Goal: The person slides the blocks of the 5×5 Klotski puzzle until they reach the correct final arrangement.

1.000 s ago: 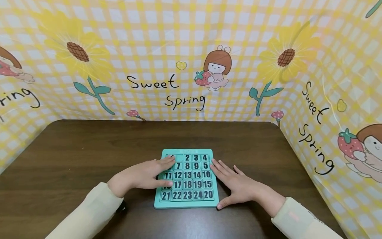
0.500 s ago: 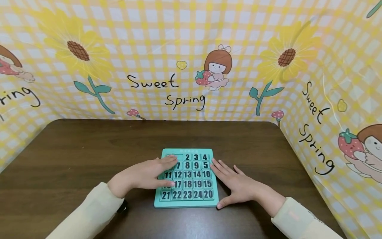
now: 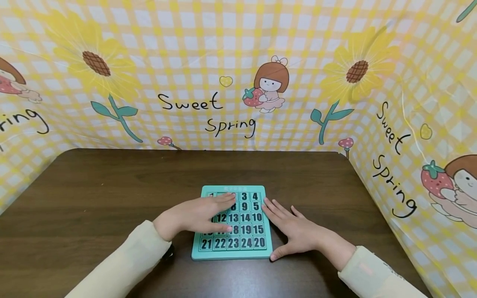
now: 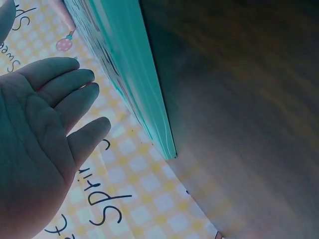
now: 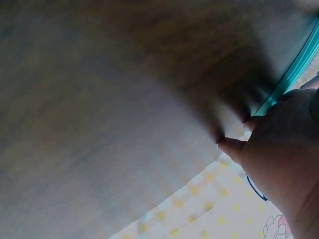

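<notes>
A turquoise sliding number puzzle (image 3: 232, 255) lies flat on the table, its black-numbered tiles set in rows. My left hand (image 3: 195, 213) reaches over its left half with straight fingers, palm facing down. The fingertips overlap the tile 2 in the top row, and the thumb tip is over the row with 18. In the left wrist view the left hand (image 4: 40, 124) appears apart from the puzzle's edge (image 4: 144, 84). My right hand (image 3: 298, 231) rests at the puzzle's right edge, fingertips against the upper side and thumb near the lower corner. Several left-side tiles are hidden under the left hand.
The brown wooden table (image 3: 130, 182) spreads around the puzzle. A yellow-checked cloth (image 3: 186, 54) printed with flowers and figures hangs behind it and along the sides. Pale sleeves (image 3: 123, 256) cover both forearms.
My left hand has slid to the right across the puzzle, from the top-left tiles to over the tile 2. The tile 1 now shows. My right hand has stayed in place.
</notes>
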The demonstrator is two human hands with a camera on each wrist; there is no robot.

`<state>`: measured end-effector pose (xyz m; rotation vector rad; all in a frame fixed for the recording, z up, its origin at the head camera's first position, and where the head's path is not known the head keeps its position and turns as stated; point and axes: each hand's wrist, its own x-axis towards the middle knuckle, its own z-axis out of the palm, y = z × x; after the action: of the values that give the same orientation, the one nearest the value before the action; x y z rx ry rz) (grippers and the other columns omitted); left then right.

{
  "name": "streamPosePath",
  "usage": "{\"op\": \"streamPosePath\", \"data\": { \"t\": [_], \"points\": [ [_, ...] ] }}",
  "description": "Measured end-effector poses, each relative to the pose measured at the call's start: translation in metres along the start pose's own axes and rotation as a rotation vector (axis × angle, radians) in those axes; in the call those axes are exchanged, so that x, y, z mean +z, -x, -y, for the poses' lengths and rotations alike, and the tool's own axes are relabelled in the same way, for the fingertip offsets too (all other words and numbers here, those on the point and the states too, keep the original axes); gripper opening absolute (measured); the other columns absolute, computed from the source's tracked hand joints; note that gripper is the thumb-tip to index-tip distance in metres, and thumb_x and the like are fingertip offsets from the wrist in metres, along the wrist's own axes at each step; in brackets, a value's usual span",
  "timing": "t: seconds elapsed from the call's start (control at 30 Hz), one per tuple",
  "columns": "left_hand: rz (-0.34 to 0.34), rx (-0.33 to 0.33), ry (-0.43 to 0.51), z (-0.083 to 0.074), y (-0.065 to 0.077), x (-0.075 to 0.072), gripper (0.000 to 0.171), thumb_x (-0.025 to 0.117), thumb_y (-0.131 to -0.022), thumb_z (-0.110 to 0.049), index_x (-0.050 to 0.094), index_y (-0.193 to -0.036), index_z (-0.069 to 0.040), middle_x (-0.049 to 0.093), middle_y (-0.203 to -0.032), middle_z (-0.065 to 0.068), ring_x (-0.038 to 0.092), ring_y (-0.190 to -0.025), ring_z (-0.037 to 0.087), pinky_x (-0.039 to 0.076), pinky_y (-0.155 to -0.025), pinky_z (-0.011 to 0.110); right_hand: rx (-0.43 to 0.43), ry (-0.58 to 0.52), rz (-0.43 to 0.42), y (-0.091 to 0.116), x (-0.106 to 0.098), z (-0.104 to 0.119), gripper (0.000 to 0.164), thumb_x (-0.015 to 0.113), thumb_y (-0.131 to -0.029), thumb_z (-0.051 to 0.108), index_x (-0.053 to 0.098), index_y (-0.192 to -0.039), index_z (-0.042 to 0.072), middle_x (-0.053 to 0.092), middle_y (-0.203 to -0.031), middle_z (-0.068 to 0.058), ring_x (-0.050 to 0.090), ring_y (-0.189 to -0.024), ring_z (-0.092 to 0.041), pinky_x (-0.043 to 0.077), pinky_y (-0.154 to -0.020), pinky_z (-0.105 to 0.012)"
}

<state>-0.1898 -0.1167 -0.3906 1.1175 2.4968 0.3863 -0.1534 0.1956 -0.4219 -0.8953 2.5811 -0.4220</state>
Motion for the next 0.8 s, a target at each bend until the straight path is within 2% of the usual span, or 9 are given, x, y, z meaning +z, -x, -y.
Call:
{"op": "streamPosePath", "data": {
  "t": [0.3, 0.6, 0.8],
  "points": [
    [0.026, -0.028, 0.018, 0.002, -0.006, 0.002, 0.084, 0.055, -0.094, -0.060, 0.029, -0.157, -0.011, 0.019, -0.166, 0.004, 0.016, -0.155, 0.021, 0.024, -0.123, 0.045, 0.000, -0.001, -0.001, 0.000, 0.000, 0.001, 0.123, 0.068, -0.073, 0.076, 0.003, -0.162, 0.021, -0.009, -0.169, 0.003, -0.004, -0.157, -0.025, 0.010, -0.117, -0.071],
    [0.006, -0.063, 0.030, 0.012, 0.008, 0.002, 0.085, 0.057, -0.094, -0.060, 0.029, -0.157, -0.009, 0.022, -0.166, 0.006, 0.019, -0.155, 0.023, 0.026, -0.122, 0.047, 0.001, 0.002, -0.005, 0.001, -0.001, 0.001, 0.123, 0.068, -0.073, 0.076, 0.003, -0.162, 0.021, -0.009, -0.169, 0.002, -0.004, -0.157, -0.025, 0.009, -0.116, -0.071],
    [-0.005, -0.105, 0.050, 0.016, 0.019, 0.002, 0.086, 0.057, -0.093, -0.061, 0.032, -0.156, -0.009, 0.022, -0.166, 0.006, 0.019, -0.155, 0.023, 0.022, -0.122, 0.054, -0.002, 0.006, -0.007, 0.001, 0.000, 0.001, 0.123, 0.067, -0.073, 0.077, 0.003, -0.162, 0.021, -0.008, -0.169, 0.002, -0.004, -0.157, -0.025, 0.010, -0.117, -0.071]
  ]
}}
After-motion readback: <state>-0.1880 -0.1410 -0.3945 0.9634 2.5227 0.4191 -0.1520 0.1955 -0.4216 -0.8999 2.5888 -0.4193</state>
